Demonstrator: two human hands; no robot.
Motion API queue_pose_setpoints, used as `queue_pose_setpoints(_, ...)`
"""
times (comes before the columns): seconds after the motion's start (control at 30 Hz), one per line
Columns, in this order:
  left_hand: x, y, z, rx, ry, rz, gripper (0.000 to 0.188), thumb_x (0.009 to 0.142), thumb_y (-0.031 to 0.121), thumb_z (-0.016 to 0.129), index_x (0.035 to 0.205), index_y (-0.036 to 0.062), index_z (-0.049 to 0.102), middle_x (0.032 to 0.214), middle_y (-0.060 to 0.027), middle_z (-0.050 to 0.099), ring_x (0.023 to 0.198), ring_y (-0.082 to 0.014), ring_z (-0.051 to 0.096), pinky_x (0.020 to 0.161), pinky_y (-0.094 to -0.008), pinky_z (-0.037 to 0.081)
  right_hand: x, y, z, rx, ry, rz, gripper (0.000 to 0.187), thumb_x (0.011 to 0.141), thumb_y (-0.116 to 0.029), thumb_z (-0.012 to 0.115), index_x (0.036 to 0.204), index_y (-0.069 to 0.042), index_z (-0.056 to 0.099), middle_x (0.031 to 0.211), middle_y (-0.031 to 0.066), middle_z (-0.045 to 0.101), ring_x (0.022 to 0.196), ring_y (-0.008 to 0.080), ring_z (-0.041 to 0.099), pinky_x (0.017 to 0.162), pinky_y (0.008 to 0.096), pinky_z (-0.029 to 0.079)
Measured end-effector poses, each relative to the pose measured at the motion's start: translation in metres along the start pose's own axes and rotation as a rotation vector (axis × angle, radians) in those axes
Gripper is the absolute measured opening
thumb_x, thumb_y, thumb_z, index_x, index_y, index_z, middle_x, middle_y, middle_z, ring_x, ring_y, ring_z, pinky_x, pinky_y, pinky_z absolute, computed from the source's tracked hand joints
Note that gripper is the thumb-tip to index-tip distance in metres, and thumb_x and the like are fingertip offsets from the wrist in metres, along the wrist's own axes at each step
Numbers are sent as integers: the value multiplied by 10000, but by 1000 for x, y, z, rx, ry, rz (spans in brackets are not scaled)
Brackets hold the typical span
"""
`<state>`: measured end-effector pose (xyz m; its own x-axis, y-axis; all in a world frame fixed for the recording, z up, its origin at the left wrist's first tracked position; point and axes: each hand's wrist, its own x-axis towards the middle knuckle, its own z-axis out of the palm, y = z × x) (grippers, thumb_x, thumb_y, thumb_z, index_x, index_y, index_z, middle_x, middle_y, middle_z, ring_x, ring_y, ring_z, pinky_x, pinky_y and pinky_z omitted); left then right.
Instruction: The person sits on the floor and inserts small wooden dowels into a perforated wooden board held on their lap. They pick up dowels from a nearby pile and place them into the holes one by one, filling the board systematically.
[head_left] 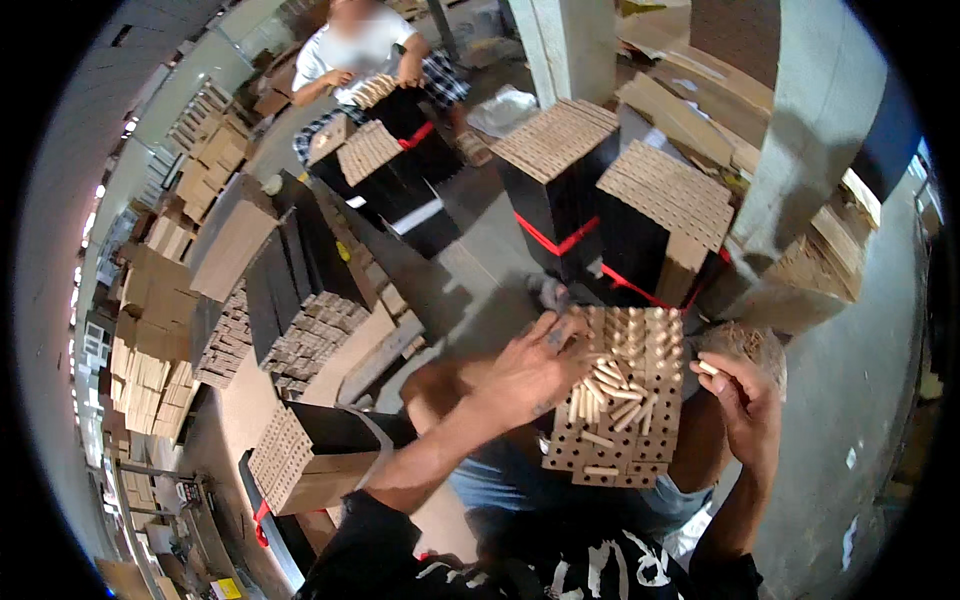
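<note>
A bundle of boards stands between my knees, its drilled top facing up with rows of round holes. Wooden dowels stick up from the holes along its far part. Loose wooden dowels lie in a heap at its middle, and a few rest nearer to me. My left hand reaches over the bundle's far left side, its fingers curled down by the standing dowels; what they hold, if anything, is hidden. Just off the right edge, my right hand pinches one wooden dowel between thumb and fingers.
Two black bundles with drilled tops and red straps stand ahead. A person sits far left behind similar bundles. Stacked black boards lie left, beside another drilled bundle. A pale column and cardboard are at right.
</note>
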<state>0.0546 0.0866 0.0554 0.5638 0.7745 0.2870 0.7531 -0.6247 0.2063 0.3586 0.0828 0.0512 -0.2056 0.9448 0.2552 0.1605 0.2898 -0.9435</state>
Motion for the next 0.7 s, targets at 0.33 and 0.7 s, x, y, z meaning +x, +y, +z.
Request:
queue_pose_setpoints(0.33,1,7,3,-111,15,-4,210,806,9,731,1011,0,683,1182,-134,549,1093,-344,548,946,-432,476,7,-23,-1,-216,-52,192,92,918,-98,712,923,-17,670,770,90,686,606,189,668,546,312,485)
queue_pose_setpoints(0.7,-28,5,28,-674,233,-419,137,969,-13,581,1103,-27,553,1186,-157,513,938,-236,584,817,-329,498,30,-16,25,-836,-318,-152,172,892,-173,674,1048,-138,611,915,109,694,716,388,671,593,479,527)
